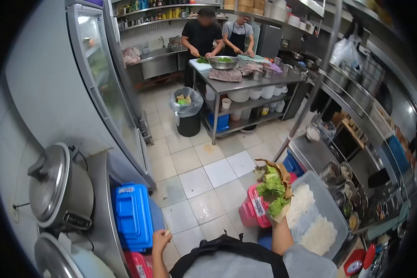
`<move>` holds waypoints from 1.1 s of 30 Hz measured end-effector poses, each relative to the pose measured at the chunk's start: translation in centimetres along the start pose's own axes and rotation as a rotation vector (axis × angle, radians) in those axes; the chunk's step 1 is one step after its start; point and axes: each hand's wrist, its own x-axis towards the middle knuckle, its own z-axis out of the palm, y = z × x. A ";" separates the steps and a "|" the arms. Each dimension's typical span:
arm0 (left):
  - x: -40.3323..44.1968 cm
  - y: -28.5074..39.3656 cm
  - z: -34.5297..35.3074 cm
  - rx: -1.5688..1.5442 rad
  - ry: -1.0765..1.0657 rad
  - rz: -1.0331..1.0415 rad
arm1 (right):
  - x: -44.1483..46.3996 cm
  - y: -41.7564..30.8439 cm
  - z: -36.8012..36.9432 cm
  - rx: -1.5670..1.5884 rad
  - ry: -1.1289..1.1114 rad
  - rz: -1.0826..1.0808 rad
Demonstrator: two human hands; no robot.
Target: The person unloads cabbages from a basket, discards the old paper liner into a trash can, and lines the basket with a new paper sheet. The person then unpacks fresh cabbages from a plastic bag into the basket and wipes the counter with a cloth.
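Left hand (161, 241) half-curled, its grip unclear, blue box (133, 208) right beside it; lettuce (272, 185) at the end of the right forearm (281, 237) (right hand's buried, can't tell its hold), grey rice bin (342, 224) crowding alongside, trash bin (188, 125) well ahead.

The lettuce (271, 186) is bright green, going pale in places, and the paper (288, 191) by it is light brown. The rice (319, 236) is white, in a grey tub (340, 217). One box (133, 215) has a bright blue lid, and another box (254, 207) is pinky red with a white label. The rice cooker (51, 185) is silver with a black panel. The bin (188, 126) is black. The floor tiles (186, 185) make a pattern of cream squares, some whiter than others. The wearer's shirt (231, 265) is grey, with black apron straps (279, 265).
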 end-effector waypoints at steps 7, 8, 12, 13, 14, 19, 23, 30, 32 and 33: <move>23.6 10.4 -0.5 0.167 -0.029 0.281 | 14.9 5.5 -1.8 -0.121 0.023 -0.106; 26.2 9.9 -0.1 0.149 -0.039 0.227 | 17.4 6.5 -2.5 -0.116 0.007 -0.108; 32.7 10.9 -0.6 0.198 0.056 0.119 | 29.8 11.5 -6.5 0.131 0.124 0.125; 33.8 10.9 -0.6 0.109 0.076 0.073 | 32.9 13.1 -6.5 0.032 0.048 0.157; 35.0 10.9 -0.9 0.018 0.094 0.031 | 35.9 14.8 -6.5 -0.070 -0.030 0.183; 41.3 9.9 -4.3 0.068 0.081 -0.064 | 50.5 24.6 -2.1 -0.113 0.182 0.242; 51.0 7.7 -7.0 0.030 0.026 -0.119 | 60.1 30.2 -2.1 0.066 -0.035 0.503; 78.6 16.7 -4.3 0.224 -0.150 0.083 | 72.9 37.8 -2.1 -0.021 0.118 0.469; 87.1 19.0 -1.3 0.314 -0.071 0.356 | 75.7 39.0 -2.6 -0.019 0.118 0.519; 89.8 22.8 -0.6 0.318 -0.156 0.243 | 77.0 39.8 -3.7 -0.052 0.126 0.539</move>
